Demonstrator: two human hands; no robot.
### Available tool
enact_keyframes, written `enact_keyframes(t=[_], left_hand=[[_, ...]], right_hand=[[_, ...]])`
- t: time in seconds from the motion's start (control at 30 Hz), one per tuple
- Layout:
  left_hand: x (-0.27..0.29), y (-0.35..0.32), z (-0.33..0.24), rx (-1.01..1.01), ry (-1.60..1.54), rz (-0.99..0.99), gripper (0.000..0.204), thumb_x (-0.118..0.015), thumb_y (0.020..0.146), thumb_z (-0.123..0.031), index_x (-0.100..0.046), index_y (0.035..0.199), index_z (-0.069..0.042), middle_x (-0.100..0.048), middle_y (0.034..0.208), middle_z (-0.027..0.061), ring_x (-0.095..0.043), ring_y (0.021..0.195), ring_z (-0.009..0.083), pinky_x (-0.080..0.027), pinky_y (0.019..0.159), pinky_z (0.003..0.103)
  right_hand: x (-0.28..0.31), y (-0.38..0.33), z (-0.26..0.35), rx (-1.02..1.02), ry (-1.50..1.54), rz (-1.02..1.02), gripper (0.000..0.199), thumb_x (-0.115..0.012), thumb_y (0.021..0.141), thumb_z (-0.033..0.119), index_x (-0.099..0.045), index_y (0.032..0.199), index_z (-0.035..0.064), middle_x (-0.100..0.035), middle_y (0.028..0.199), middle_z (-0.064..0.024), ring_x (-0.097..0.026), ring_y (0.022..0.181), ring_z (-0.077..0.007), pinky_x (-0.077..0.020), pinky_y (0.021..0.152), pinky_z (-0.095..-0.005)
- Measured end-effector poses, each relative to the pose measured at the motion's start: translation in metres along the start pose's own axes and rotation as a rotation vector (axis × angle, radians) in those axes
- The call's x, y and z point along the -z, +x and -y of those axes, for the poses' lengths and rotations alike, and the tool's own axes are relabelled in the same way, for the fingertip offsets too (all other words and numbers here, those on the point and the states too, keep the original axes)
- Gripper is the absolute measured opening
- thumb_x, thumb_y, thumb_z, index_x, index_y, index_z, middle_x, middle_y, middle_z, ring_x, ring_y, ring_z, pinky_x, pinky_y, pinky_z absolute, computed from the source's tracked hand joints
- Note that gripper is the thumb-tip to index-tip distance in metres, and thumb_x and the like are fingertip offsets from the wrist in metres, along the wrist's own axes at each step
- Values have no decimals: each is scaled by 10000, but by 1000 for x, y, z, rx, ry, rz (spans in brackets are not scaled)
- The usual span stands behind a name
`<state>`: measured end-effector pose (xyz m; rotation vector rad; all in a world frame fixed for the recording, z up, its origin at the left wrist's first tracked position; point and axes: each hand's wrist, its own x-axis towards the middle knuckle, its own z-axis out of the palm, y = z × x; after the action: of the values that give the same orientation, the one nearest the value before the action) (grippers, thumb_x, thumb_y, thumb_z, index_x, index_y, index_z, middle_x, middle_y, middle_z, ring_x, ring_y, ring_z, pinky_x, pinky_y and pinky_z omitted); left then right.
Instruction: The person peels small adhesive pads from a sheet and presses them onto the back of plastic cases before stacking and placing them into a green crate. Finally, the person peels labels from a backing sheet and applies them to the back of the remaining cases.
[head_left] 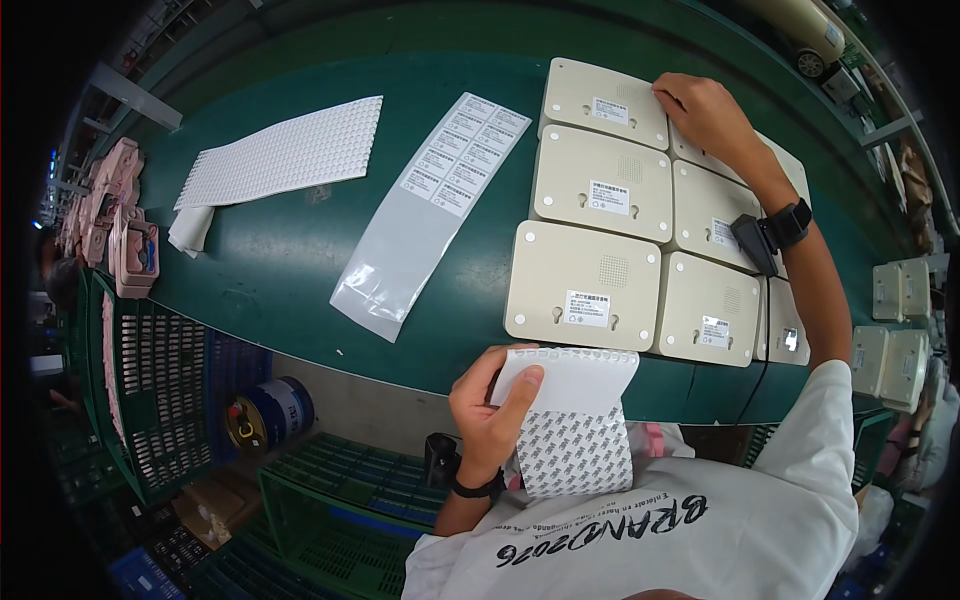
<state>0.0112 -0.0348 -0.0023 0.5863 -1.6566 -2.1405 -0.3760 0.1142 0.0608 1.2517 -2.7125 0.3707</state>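
In the lower middle of the frame, a white flexible sheet with a beaded upper edge is grasped by the left hand, the thumb laid on top. Below it hangs a pale paper backing covered in a repeated dark printed mark. At the upper right, the right hand is placed over cream plastic boxes with rounded corners, its fingertips bent at the right edge of the uppermost left one; whether anything is pinched there cannot be told. The boxes are laid side by side in the right half of the frame, and white rectangular labels with dark lines of characters and small symbols are borne by those fully seen. At upper centre, similar labels are carried on the upper part of a long glossy grey backing strip. A white sheet of raised round dots is spread at upper left on the dark green table. Large black lettering is printed across the white shirt at the bottom.
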Motion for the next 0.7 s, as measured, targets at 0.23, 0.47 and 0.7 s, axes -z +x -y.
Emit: enact_keyframes(t=[0.23, 0.47, 0.7], left_hand=[[0, 0, -1, 7, -5, -2, 202, -707, 888, -73, -671, 1034, 60, -688, 896, 60, -598, 774, 76, -477, 669, 225], [-1, -1, -1, -5, -1, -19, 193, -700, 888, -59, -668, 1035, 62, -680, 887, 49, -584, 772, 67, -474, 668, 223], [-3, -2, -1, -6, 8, -25, 191, -696, 890, -53, -666, 1040, 62, -677, 884, 40, -575, 774, 61, -470, 673, 218]], right_hand=[[4, -7, -7, 242, -83, -42, 258, -567, 970, 143, -653, 1152, -18, -692, 1084, -194, -658, 939, -335, -520, 861, -366], [3, -16, -4, 99, -9, -26, 294, -558, 986, 167, -615, 1235, 20, -663, 1152, -180, -648, 971, -323, -516, 862, -367], [1, -16, -13, 106, 68, -22, 281, -570, 991, 192, -608, 1225, 41, -664, 1132, -162, -645, 969, -304, -514, 856, -365]])
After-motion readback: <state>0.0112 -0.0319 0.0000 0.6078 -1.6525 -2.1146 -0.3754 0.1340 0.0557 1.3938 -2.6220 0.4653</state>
